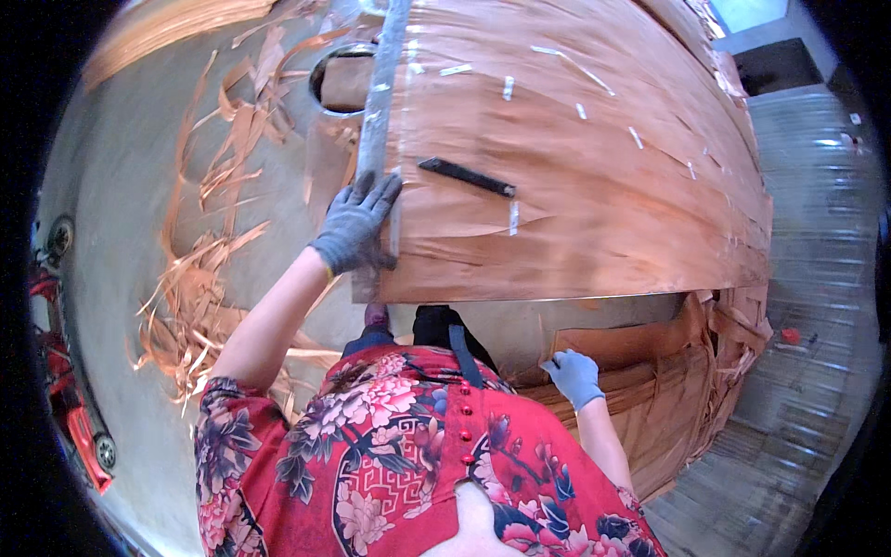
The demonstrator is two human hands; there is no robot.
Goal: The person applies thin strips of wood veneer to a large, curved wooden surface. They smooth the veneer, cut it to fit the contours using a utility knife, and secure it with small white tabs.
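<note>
A broad reddish-brown wood veneer sheet (594, 241), with short pieces of white tape on it, covers the worktop in front of me. My left hand (355, 223), in a grey glove, lies on its left edge with the fingers stretched forward, at the near end of a long metal straightedge (379, 111). A black, slim tool that looks like a utility knife (466, 176) rests on the sheet, right of that hand. Low at the right, my gloved right hand (574, 376) has its fingers closed on the edge of a loose veneer piece (631, 345) above a veneer stack (650, 399).
Torn veneer strips (209, 288) litter the floor at left. A round bin (345, 79) stands by the worktop's left edge. A red wheeled vehicle (79, 408) is at far left. Ribbed, plastic-like sheeting (798, 232) covers the area at right. More veneer (167, 32) lies at the back left.
</note>
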